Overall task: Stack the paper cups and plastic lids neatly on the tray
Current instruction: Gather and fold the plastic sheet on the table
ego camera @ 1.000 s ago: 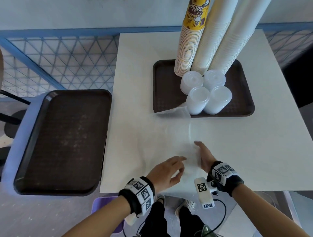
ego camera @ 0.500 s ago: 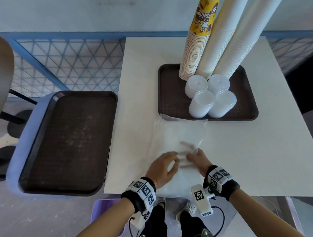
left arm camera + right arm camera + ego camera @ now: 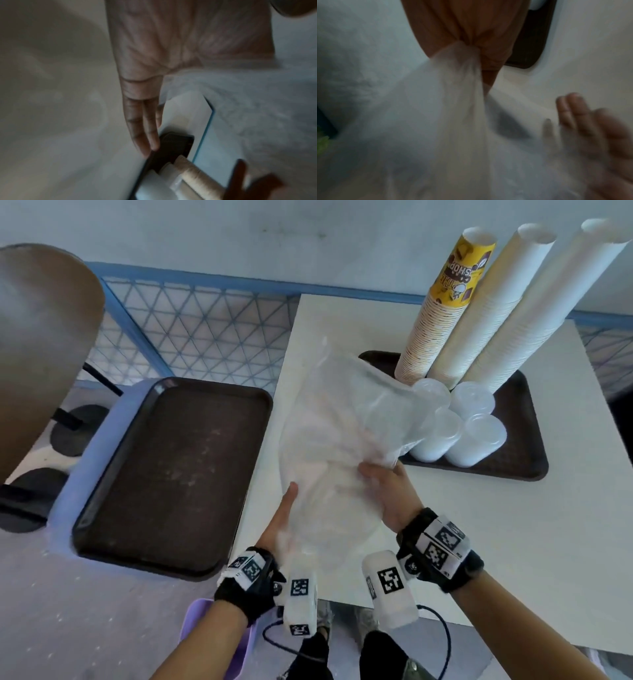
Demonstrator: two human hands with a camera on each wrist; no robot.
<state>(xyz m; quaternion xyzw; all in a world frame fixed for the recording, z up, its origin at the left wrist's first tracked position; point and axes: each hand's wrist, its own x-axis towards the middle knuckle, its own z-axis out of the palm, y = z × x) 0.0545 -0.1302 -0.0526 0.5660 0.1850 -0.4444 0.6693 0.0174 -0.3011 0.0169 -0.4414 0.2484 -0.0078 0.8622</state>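
A brown tray (image 3: 513,470) on the white table holds three tall stacks of paper cups, one yellow-printed (image 3: 442,313) and two white (image 3: 496,302). In front of them stand several short stacks of clear plastic lids (image 3: 459,436). A crumpled clear plastic bag (image 3: 335,419) hangs in the air left of the tray. My right hand (image 3: 387,487) pinches a bunched part of the bag (image 3: 445,108) in curled fingers (image 3: 471,33). My left hand (image 3: 284,515) lies against the bag's lower left side with straight fingers (image 3: 142,121).
A second, empty brown tray (image 3: 171,470) rests on a lilac seat left of the table (image 3: 479,542). Behind it runs a blue mesh fence (image 3: 191,337), with a brown chair back (image 3: 41,337) at far left. A purple bin (image 3: 205,628) sits by my feet.
The plastic bag lay flat on the table under both hands; it is now lifted off the table, bunched in my right hand, and both hands have risen with it.
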